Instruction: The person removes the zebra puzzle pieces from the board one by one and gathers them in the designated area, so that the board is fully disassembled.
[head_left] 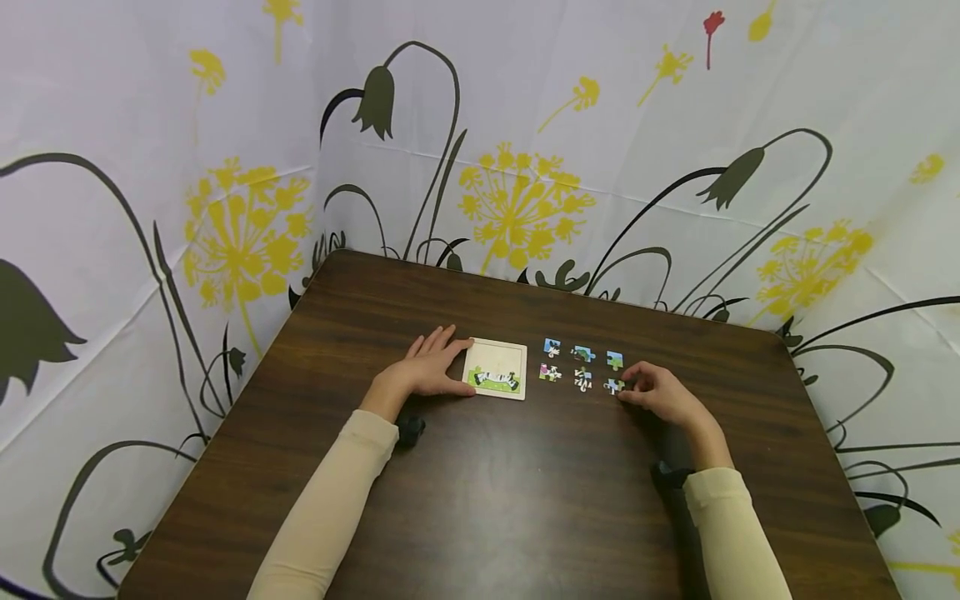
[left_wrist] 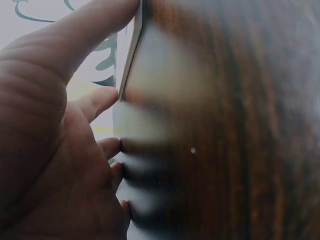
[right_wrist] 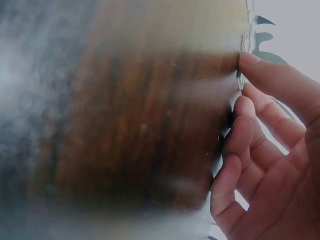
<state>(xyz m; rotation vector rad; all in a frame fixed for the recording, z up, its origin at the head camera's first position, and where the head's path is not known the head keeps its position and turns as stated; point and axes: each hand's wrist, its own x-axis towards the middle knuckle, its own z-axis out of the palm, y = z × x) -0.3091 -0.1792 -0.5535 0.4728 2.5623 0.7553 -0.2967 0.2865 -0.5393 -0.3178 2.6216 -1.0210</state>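
Cream sleeves | left hand spread against puzzle tray | right hand pinching piece

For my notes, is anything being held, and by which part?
Left hand: the puzzle board, by its left corners. Right hand: the lower-right puzzle piece, apparently by its right edge.

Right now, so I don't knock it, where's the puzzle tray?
In the head view, the puzzle tray lies on the table between the left hand, touching its left edge, and the loose puzzle pieces on its right.
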